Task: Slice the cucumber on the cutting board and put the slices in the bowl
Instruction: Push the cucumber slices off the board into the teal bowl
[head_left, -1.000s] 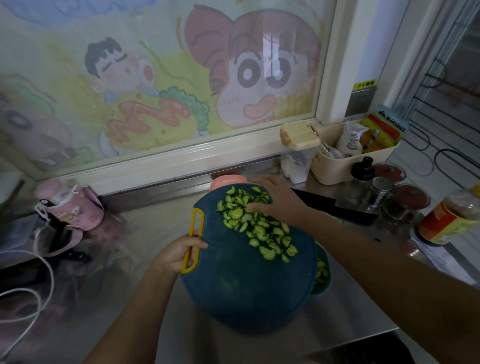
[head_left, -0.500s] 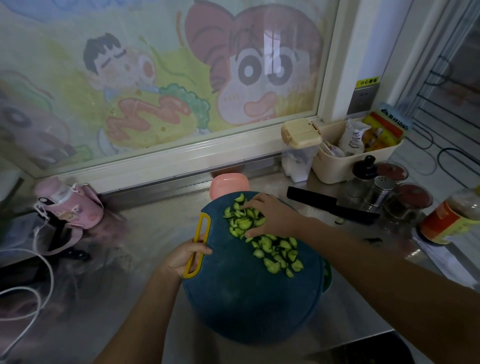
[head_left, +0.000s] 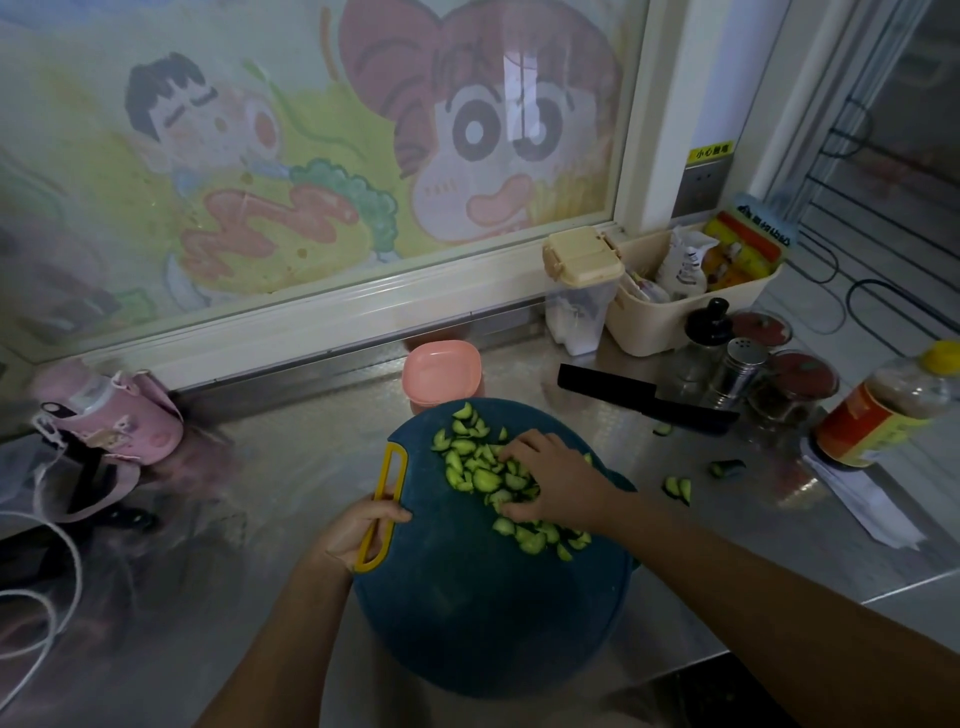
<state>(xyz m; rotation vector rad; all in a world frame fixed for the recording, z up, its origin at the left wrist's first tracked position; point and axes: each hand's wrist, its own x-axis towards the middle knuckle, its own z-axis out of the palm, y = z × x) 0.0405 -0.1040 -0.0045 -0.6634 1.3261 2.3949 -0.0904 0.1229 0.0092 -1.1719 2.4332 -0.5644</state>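
Bare steel counter (head_left: 270, 509) lies open left of the cutting board (head_left: 483, 613), up to the pink bottle (head_left: 104, 421) and white cable (head_left: 78, 571). A pink container (head_left: 441, 371) stands just behind the board; to its right the knife (head_left: 644, 400), stray cucumber pieces (head_left: 678, 488) and clustered jars (head_left: 795, 389) block passage.

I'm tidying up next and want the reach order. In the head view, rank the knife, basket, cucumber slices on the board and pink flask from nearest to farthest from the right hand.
1. slices: on the board, touching the right hand.
2. knife: behind the hand, to the right.
3. basket: farther back on the right, by the window.
4. flask: far left.
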